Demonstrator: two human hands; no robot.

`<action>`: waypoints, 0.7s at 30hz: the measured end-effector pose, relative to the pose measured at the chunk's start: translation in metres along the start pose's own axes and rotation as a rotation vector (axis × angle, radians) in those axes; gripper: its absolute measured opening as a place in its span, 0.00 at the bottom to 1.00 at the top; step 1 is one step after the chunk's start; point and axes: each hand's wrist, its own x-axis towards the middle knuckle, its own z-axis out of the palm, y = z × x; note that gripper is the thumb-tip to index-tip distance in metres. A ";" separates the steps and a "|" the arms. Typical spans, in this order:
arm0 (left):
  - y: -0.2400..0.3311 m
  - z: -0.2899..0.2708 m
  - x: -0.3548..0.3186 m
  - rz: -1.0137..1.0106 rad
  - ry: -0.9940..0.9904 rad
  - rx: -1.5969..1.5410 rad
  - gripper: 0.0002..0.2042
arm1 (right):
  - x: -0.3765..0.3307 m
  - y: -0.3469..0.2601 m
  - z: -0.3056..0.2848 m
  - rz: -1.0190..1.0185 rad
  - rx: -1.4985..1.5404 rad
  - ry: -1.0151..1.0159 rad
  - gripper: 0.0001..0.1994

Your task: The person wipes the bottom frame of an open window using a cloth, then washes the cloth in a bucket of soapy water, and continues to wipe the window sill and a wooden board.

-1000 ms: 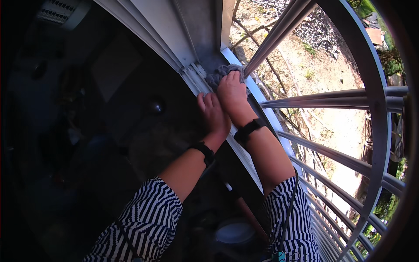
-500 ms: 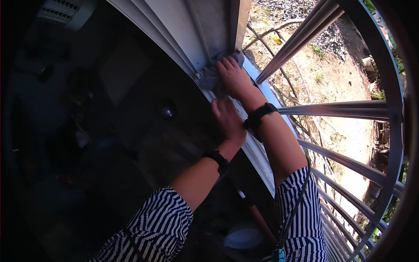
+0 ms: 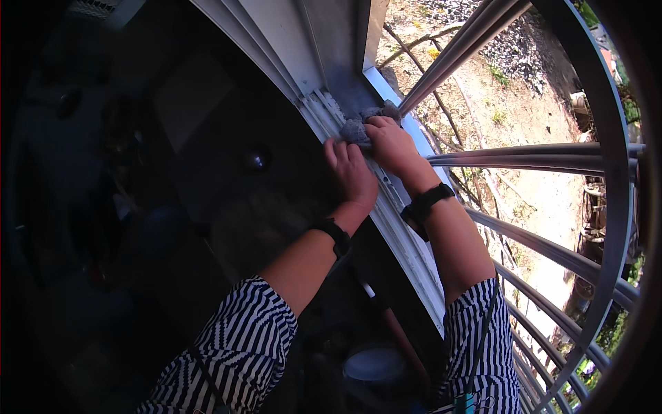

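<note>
Two hands work close together on the white window track (image 3: 403, 231), which runs diagonally from the upper middle of the view down toward the lower right. The right hand (image 3: 389, 143) lies curled over a crumpled grey cloth (image 3: 355, 129), its fingers bent down onto the fabric and pressing it against the upper end of the track, just below the corner of the white window frame (image 3: 331, 48). The cloth bunches out to the left and above the knuckles; how much of it lies under the palm cannot be told. The left hand (image 3: 350, 172) rests flat just beside it, fingers stretched out and together, fingertips touching the edge of the track close to the cloth, holding nothing. Each wrist carries a black band, and both forearms come up out of black-and-white striped sleeves (image 3: 241, 352). Left of the track, a dark glass pane (image 3: 152, 193) fills much of the view, showing dim reflections. To the right, grey metal bars (image 3: 531, 155) of a railing fan outward over sunlit bare ground well below. Near the bottom edge, between the arms, a round pale blue object (image 3: 376, 362) sits in shadow, its kind unclear.
</note>
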 end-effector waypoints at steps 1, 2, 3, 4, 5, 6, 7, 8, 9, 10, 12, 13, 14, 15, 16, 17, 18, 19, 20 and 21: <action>0.006 0.004 0.000 -0.072 0.023 -0.203 0.12 | -0.013 0.008 0.002 0.034 -0.063 0.017 0.12; 0.013 0.008 0.000 -0.140 0.056 -0.396 0.11 | -0.028 0.024 0.012 0.095 -0.071 0.030 0.12; 0.013 0.015 0.000 -0.150 0.057 -0.482 0.11 | -0.045 0.044 0.027 0.157 -0.078 0.042 0.12; 0.011 0.016 0.000 -0.133 0.062 -0.449 0.10 | -0.059 0.050 0.037 0.205 -0.074 0.050 0.12; 0.006 0.013 0.001 -0.118 0.078 -0.411 0.10 | -0.074 0.035 0.030 0.077 -0.157 0.127 0.12; 0.000 0.009 0.004 -0.107 0.096 -0.372 0.10 | -0.084 0.029 0.034 0.076 -0.166 0.094 0.13; 0.001 0.009 0.004 -0.035 0.095 -0.248 0.10 | -0.100 0.030 0.031 0.093 -0.191 0.066 0.14; 0.003 0.006 0.003 0.106 0.028 -0.023 0.10 | -0.118 0.037 0.030 0.120 -0.218 0.039 0.14; 0.005 0.002 0.001 0.258 -0.008 0.193 0.11 | -0.135 0.041 0.031 0.116 -0.217 0.083 0.14; 0.004 -0.001 0.002 0.266 -0.013 0.195 0.11 | -0.146 0.040 0.032 0.125 -0.211 0.102 0.15; 0.005 -0.001 0.002 0.283 -0.025 0.198 0.12 | -0.169 0.039 0.033 0.143 -0.200 0.140 0.16; 0.002 0.000 0.005 0.306 -0.005 0.203 0.12 | -0.178 0.035 0.030 0.181 -0.198 0.122 0.16; 0.000 0.003 0.005 0.234 0.026 0.053 0.12 | -0.188 0.034 0.030 0.204 -0.197 0.107 0.16; 0.000 0.007 0.004 0.161 0.056 -0.096 0.12 | -0.198 0.033 0.029 0.228 -0.196 0.092 0.15; -0.002 0.011 0.002 0.134 0.064 -0.156 0.12 | -0.210 0.032 0.028 0.261 -0.198 0.073 0.15; -0.004 0.014 0.002 0.111 0.077 -0.214 0.12 | -0.219 0.032 0.028 0.269 -0.197 0.078 0.14; -0.010 0.014 0.005 0.141 0.079 -0.179 0.12 | -0.226 0.032 0.029 0.285 -0.197 0.064 0.13; -0.011 0.017 0.003 0.165 0.065 -0.121 0.12 | -0.239 0.033 0.027 0.314 -0.207 0.042 0.12; -0.011 0.016 0.002 0.193 0.056 -0.058 0.12 | -0.248 0.033 0.027 0.337 -0.213 0.020 0.11; -0.011 0.014 0.002 0.225 0.042 0.042 0.12 | -0.257 0.032 0.026 0.343 -0.202 0.028 0.10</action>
